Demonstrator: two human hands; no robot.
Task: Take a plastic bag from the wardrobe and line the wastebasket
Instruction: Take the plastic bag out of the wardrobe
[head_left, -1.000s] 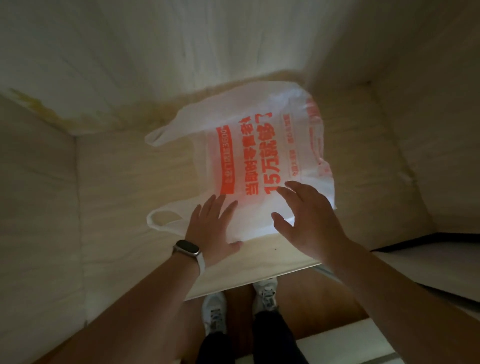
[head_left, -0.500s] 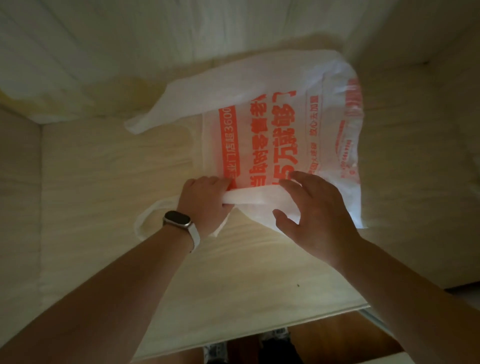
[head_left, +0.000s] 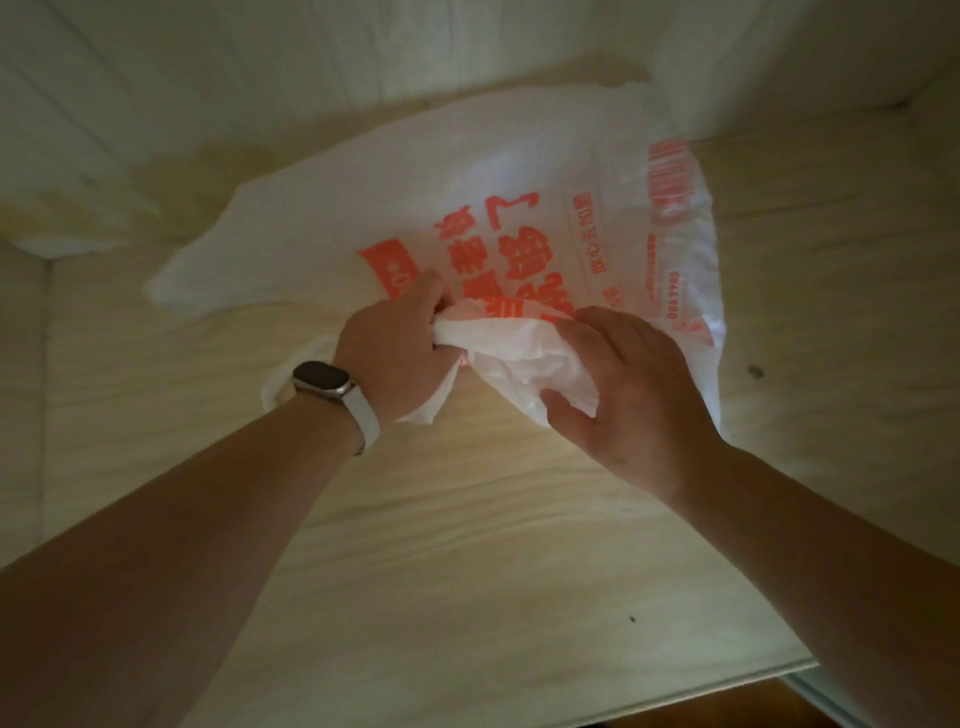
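I am on the first step: getting the plastic bag (head_left: 467, 208) out of the wardrobe. White with orange print, it lies on the wardrobe shelf (head_left: 467, 545). Its far part is spread flat toward the back wall (head_left: 260, 78) and its near edge is bunched up between my hands. My left hand (head_left: 395, 353) has its fingers curled round the bunch. My right hand (head_left: 628, 395) lies over the crumpled plastic just beside it, thumb pressed in from below, so both hands hold the bag.

Next, I judge, I must gather in the loose far part, lift it all clear of the shelf and carry it to the wastebasket, which is not in sight here. One handle loop (head_left: 275, 384) pokes out under my left wrist by the watch (head_left: 324, 380) and could trail or snag on the shelf edge. The film looks thin, so a hard tug might tear it. The light in here is dim.
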